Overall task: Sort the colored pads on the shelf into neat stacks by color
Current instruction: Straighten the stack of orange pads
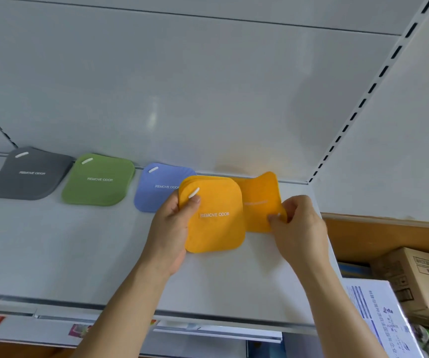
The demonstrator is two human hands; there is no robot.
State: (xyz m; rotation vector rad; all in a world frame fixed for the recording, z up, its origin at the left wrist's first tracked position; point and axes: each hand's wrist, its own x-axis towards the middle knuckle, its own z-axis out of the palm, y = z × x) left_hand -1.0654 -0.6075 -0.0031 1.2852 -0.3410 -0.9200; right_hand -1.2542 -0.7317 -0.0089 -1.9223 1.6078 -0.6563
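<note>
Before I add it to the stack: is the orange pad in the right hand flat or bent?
Bent: the single orange pad curls upward where the right hand pinches it.

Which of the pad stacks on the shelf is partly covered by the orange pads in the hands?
The blue stack. The orange pads that the left hand holds hide its right edge. The grey stack and green stack lie fully in view.

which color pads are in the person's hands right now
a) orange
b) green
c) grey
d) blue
a: the left hand grips the orange stack and the right hand pinches a single orange pad beside it, while the grey stack, green stack and blue stack lie untouched on the shelf.
</note>
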